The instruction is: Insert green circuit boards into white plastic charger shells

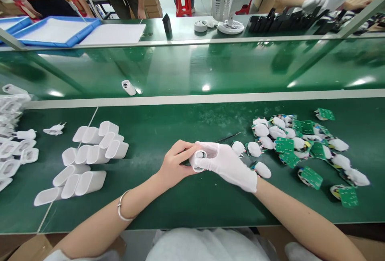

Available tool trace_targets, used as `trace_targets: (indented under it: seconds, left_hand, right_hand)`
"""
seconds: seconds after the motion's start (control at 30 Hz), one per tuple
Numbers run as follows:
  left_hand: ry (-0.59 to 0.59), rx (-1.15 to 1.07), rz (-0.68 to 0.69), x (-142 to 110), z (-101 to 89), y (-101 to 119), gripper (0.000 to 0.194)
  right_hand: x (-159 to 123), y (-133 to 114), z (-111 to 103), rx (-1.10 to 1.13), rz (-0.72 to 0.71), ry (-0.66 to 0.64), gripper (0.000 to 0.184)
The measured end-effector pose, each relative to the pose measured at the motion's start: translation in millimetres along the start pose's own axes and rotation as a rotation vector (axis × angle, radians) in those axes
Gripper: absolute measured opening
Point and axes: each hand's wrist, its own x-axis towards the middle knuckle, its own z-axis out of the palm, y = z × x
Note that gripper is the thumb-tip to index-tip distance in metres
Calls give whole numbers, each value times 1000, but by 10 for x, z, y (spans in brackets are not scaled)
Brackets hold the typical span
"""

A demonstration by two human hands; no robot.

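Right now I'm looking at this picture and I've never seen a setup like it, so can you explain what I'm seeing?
There is no machine here: a person works with their own two hands. The single picture comes from a camera worn on the head, looking forward and down. The left hand is bare; the right hand wears a white glove. Between them they hold a white casing; what is inside is hard to make out. On the green table, more white shells lie in rows to the left, and green circuit boards with white parts lie to the right. A thin dark tool lies just beyond the hands. Other people are in the background.
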Motion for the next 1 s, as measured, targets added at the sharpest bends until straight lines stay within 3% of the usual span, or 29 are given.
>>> trace_targets:
  seconds: [0.13, 0.23, 0.3, 0.47, 0.63, 0.8, 1.0]
  left_hand:
    - [-244, -154, -276, 24, -81, -84, 44]
    - [-372, -197, -523, 38, -134, -183, 48]
    - [-368, -230, -605, 39, -149, -231, 53]
    - [-349, -248, -638, 47, -139, -211, 42]
    - [-337, -252, -606, 55, -118, -169, 39]
    - [-378, -255, -606, 66, -129, -199, 39]
    - [-438, -285, -641, 107, -161, -191, 42]
  right_hand:
    - [30, 94, -453, -850, -165, 196, 41]
    - [89, 168, -687, -1243, -198, 155, 25]
    - [126, 205, -724, -1293, -178, 137, 11]
    - [100, 214, -590, -1237, -312, 320, 24]
    - [31, 114, -392, -1540, -381, 392, 35]
    - [123, 85, -253, -1609, -312, 270, 39]
    - [181, 113, -298, -1641, -319, 163, 40]
